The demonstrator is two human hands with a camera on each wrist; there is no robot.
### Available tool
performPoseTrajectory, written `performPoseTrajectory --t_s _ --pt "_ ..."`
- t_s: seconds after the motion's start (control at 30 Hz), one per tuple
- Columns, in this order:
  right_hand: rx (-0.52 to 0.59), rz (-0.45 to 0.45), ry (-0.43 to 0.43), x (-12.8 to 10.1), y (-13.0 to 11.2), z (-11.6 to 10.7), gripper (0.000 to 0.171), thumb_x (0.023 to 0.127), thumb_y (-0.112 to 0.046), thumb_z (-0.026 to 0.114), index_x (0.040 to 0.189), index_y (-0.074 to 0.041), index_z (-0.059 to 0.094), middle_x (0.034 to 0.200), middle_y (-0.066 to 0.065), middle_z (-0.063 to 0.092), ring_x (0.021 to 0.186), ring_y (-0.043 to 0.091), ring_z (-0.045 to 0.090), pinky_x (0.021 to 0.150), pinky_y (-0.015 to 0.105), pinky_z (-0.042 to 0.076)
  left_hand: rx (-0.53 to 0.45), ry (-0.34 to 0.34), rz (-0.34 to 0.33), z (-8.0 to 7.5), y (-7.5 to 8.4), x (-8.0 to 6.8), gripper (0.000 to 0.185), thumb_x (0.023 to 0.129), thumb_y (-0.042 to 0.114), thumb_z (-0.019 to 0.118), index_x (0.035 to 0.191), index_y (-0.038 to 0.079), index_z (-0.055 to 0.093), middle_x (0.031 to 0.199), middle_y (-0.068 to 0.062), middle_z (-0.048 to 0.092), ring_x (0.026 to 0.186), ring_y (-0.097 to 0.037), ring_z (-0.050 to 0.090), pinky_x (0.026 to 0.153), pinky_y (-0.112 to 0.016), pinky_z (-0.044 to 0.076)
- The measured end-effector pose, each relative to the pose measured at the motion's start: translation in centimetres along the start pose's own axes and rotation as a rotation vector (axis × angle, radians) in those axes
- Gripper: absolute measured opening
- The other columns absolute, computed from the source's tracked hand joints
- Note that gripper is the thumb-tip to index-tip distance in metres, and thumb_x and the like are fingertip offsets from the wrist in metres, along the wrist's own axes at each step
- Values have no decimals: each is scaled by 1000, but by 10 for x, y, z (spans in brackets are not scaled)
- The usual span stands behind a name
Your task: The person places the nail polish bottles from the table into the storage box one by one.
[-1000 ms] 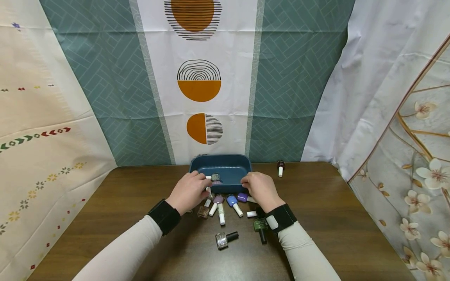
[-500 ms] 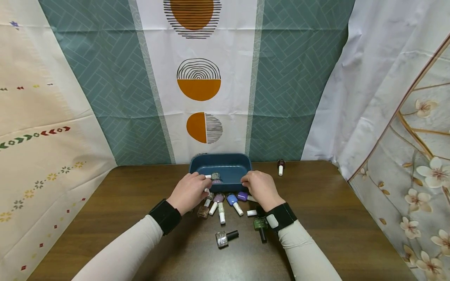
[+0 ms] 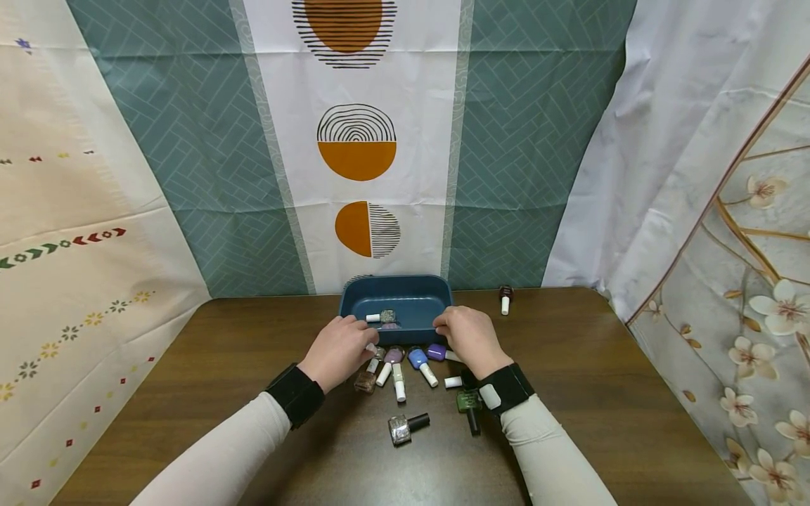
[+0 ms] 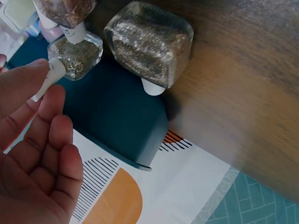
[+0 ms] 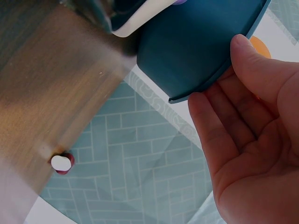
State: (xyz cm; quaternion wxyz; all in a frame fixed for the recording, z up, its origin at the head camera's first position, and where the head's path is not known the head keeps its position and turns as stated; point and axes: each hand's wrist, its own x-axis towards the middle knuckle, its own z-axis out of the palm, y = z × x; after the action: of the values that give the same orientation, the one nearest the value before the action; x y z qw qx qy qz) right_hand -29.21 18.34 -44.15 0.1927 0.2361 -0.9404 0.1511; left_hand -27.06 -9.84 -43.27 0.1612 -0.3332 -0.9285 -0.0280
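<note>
The dark blue bin (image 3: 405, 337) stands at the back of the table. My right hand (image 3: 471, 342) holds its front right rim, thumb inside and fingers outside, as the right wrist view shows. At the bin's front left, my left hand (image 3: 339, 353) pinches the white cap (image 4: 52, 77) of a glittery nail polish bottle (image 4: 77, 57) between thumb and forefinger. Inside the bin lie a glitter polish bottle (image 3: 387, 316) with a white cap and a pinkish one, partly hidden by the front wall. Just in front of the bin are mauve (image 3: 394, 355), blue (image 3: 418, 358) and purple (image 3: 436, 352) polish bottles.
A silver glitter bottle (image 3: 399, 430) and a green bottle (image 3: 468, 402), both black-capped, lie nearer on the table (image 3: 266, 320). A brown glitter bottle (image 3: 365, 382) lies by the left hand. A dark red bottle (image 3: 505, 294) is at the back right. A patterned cloth (image 3: 519, 176) hangs behind.
My left hand has shifted slightly left, so more of the white cap inside the bin shows. The right hand stays on the rim.
</note>
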Motion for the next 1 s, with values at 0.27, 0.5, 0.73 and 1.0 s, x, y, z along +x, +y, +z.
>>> performPoseTrajectory --t_s 0.27,0.5,0.73,1.0 --pt "-4 -4 3 0 0 0 6 97 -9 85 98 -14 88 91 0 77 90 24 76 78 44 63 35 24 0 2 2 -3 17 90 14 94 103 12 84 94 -2 78 87 -22 65 80 -37 54" --pt "1 -2 2 -1 0 0 6 97 -9 86 100 -13 88 93 1 78 91 25 76 79 44 63 55 66 5 -3 3 -4 20 87 16 97 101 14 83 94 -1 78 88 -22 65 79 -37 53" --pt "-4 1 1 0 1 0 6 97 -9 86 101 -13 89 94 1 78 92 25 76 79 44 63 45 106 29 -14 5 -5 21 87 18 98 101 15 83 93 0 77 86 -21 63 76 -35 50" --pt "-11 -1 4 0 1 2 6 96 -10 86 100 -14 89 93 1 78 91 25 76 79 44 63 -20 148 39 -29 10 -5 19 89 15 96 99 14 79 88 3 76 83 -19 62 76 -34 48"
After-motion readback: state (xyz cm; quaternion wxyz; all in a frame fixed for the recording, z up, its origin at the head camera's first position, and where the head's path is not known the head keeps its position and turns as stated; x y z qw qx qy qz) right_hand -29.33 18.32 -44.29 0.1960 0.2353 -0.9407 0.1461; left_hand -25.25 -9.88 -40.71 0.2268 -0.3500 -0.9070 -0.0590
